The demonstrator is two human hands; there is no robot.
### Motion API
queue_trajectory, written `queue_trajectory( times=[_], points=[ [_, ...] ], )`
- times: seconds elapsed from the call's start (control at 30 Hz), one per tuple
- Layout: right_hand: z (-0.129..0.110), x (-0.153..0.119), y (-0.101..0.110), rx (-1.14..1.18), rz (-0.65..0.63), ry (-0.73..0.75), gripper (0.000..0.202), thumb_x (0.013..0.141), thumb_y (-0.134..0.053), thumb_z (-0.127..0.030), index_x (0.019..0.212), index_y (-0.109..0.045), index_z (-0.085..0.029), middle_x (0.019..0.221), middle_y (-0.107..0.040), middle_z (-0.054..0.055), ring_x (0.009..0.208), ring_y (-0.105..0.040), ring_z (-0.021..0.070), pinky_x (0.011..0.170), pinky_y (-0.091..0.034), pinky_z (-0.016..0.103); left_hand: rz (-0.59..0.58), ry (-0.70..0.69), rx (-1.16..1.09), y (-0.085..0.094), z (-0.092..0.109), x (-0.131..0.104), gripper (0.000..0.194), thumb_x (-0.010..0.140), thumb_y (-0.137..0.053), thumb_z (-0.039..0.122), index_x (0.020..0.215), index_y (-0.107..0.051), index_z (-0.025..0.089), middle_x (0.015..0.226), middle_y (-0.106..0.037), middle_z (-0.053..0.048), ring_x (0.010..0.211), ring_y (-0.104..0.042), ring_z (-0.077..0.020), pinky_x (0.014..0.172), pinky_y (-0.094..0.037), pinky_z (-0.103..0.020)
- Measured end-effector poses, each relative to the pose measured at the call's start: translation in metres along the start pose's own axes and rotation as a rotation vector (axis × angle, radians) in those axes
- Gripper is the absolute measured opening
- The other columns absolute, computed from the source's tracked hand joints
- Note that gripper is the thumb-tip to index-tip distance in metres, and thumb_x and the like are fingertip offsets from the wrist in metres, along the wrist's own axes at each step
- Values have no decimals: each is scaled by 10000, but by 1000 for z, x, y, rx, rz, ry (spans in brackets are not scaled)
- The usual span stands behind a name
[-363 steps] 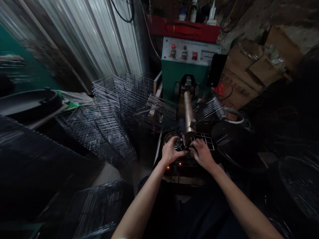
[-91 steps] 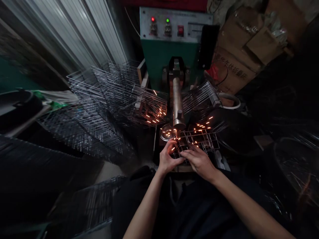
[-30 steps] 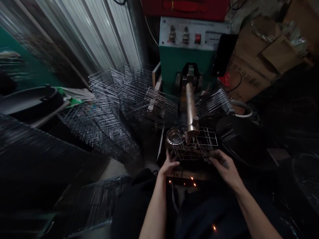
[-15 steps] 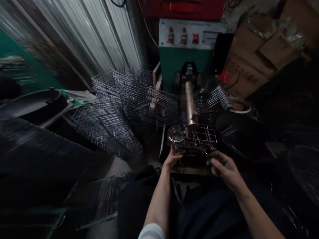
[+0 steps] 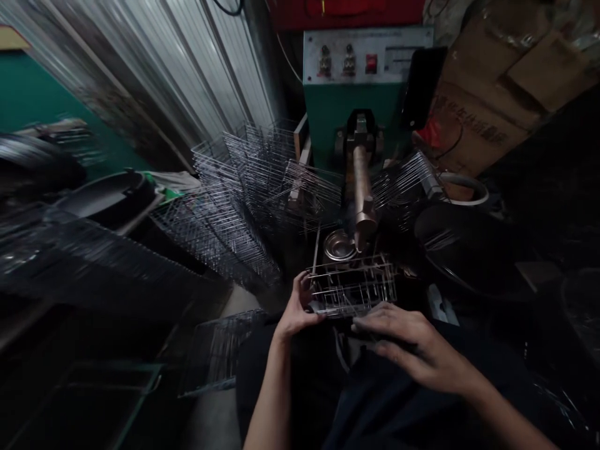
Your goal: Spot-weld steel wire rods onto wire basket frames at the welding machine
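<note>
A small wire rack made of thin metal rods is held low, just in front of a spot-welding machine's copper-coloured arm. My left hand grips the rack's left end, thumb below and fingers above. My right hand is at the rack's front right edge, fingers stretched out and thumb apart; whether its fingertips touch the wires is hard to make out. Behind the rack lies a round metal dish, below and left of the arm's tip.
Stacked wire grids stand to the left. The green machine body with switches rises ahead, a black phone on its right side. Cardboard boxes are at the back right, and a dark round container is nearer.
The wire rack has come out from under the copper arm, toward me, and its tilt has changed. My right hand, earlier pinching a thin piece of wire, has moved to the rack's front edge and opened.
</note>
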State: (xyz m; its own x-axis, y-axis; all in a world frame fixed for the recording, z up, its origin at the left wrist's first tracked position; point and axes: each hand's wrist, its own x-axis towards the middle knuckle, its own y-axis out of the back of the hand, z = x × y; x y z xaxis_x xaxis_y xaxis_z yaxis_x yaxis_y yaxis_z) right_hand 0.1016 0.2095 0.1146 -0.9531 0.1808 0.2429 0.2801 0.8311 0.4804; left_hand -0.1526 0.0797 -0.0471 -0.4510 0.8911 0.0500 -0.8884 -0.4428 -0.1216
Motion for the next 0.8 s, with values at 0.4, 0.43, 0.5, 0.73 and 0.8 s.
queue_trajectory(
  times=[0.4, 0.43, 0.5, 0.73, 0.8],
  points=[
    [83, 10, -13, -805, 14, 1, 364, 941, -588, -130, 1300, -636, -171, 1166, -724, 119, 1047, -620, 270, 837, -527, 433, -7, -100, 476, -81, 18, 36, 1110, 495, -937, 321, 1469, -406, 306, 1381, -594, -60, 1268, -583, -353, 1107, -471, -522],
    [86, 7, -12, -836, 28, 38, 392, 940, -570, -110, 1324, -625, -169, 1198, -716, 127, 1052, -627, 273, 838, -532, 440, -7, -109, 465, -83, 19, 37, 1108, 499, -931, 310, 1473, -401, 303, 1389, -589, -59, 1277, -577, -349, 1113, -467, -521],
    [88, 4, -11, -861, 63, 102, 423, 936, -533, -75, 1337, -623, -175, 1209, -717, 127, 1033, -651, 262, 838, -545, 434, -8, -118, 441, -85, 20, 39, 1102, 510, -915, 288, 1479, -389, 302, 1405, -579, -55, 1297, -562, -344, 1133, -447, -523],
    [93, 4, -7, -719, 146, 112, 451, 932, -517, -66, 1337, -624, -233, 1197, -730, 93, 1012, -690, 214, 856, -572, 384, 42, -112, 476, -86, 16, 43, 982, 509, -895, 260, 1375, -437, 328, 1323, -624, -46, 1206, -629, -343, 1015, -532, -469],
    [95, 5, -7, -702, 148, 81, 445, 935, -522, -72, 1331, -625, -247, 1208, -728, 85, 1034, -691, 209, 873, -567, 383, 24, -111, 527, -85, 15, 45, 916, 526, -891, 274, 1326, -449, 326, 1306, -621, -46, 1161, -655, -333, 950, -558, -439]
  ],
)
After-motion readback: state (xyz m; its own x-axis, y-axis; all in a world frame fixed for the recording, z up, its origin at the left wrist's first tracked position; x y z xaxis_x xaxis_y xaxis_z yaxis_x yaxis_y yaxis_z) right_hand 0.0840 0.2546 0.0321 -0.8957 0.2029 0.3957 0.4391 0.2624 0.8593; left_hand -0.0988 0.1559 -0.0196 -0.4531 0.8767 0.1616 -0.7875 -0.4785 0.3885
